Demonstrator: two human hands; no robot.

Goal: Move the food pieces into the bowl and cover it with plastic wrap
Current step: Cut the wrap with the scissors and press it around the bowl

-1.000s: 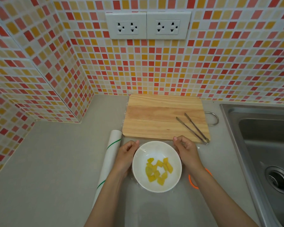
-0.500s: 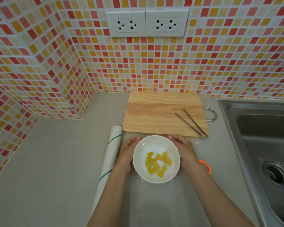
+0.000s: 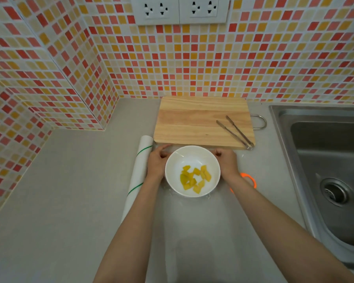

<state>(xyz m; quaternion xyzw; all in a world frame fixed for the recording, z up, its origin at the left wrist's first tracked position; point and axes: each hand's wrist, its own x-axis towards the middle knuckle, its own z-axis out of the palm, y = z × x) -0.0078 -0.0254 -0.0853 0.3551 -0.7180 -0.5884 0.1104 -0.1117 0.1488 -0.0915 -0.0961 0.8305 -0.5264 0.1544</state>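
A white bowl (image 3: 189, 158) stands on the grey counter just in front of the cutting board, with several yellow food pieces (image 3: 194, 178) inside. A clear sheet of plastic wrap (image 3: 192, 221) lies on the counter under and around the bowl, crinkled at the bowl's near side. My left hand (image 3: 156, 164) is against the bowl's left side with its fingers curled in a pinch on the wrap's far edge. My right hand (image 3: 227, 164) does the same on the right side. The wrap roll (image 3: 139, 170), white with green stripes, lies just left of my left hand.
A bare wooden cutting board (image 3: 192, 123) lies behind the bowl with metal tongs (image 3: 235, 131) on its right end. An orange ring-shaped object (image 3: 251, 178) shows behind my right wrist. A steel sink (image 3: 325, 160) fills the right. Tiled walls close the back and left.
My fingers have curled from lying spread at the bowl's far sides into pinches beside the rim. The bowl stays in place; the camera has pulled back.
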